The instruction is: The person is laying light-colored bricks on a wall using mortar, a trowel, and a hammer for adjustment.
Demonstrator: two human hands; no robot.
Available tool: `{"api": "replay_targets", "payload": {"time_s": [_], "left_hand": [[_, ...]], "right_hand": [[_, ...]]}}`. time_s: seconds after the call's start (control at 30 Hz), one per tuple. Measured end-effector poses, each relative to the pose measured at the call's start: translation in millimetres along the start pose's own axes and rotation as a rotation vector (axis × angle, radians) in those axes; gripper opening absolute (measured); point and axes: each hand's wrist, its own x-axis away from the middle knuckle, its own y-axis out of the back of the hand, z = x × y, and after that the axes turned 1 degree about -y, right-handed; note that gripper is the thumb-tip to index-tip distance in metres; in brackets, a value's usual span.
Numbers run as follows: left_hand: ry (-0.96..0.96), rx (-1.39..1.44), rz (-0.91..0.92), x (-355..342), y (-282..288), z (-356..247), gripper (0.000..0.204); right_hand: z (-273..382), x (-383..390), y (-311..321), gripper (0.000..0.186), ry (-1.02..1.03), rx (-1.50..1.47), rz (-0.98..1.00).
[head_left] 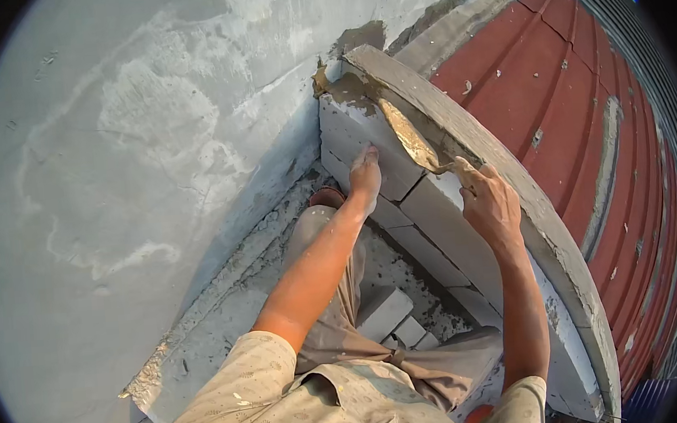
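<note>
A rough grey rendered wall (pixel 127 148) meets a low parapet of white blocks (pixel 427 220), with red roof sheeting (pixel 552 91) beyond. The right hand (pixel 490 203) grips a trowel (pixel 411 138), fingers closed round its handle, the blade lying on wet mortar (pixel 357 91) along the parapet's top edge. The left hand (pixel 365 173) rests flat, fingers together, against the block face. Judged step: spreading mortar on the capping. The next stroke calls for steady, even pressure toward the corner.
</note>
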Motion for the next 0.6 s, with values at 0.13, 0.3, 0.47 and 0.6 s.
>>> {"api": "replay_targets", "payload": {"time_s": [0.13, 0.3, 0.47, 0.6], "left_hand": [[-0.002, 0.003, 0.013, 1, -1, -1, 0.061], [0.008, -0.017, 0.044, 7, 0, -14, 0.06], [0.069, -0.033, 0.04, 4, 8, -14, 0.058], [0.061, -0.02, 0.012, 8, 5, -24, 0.056]], "right_hand": [[45, -31, -32, 0.041, 0.125, 0.527, -0.207], [70, -42, -39, 0.042, 0.083, 0.747, -0.09], [64, -28, 25, 0.05, 0.017, 0.557, 0.205], [75, -19, 70, 0.041, -0.026, 0.382, 0.222]]}}
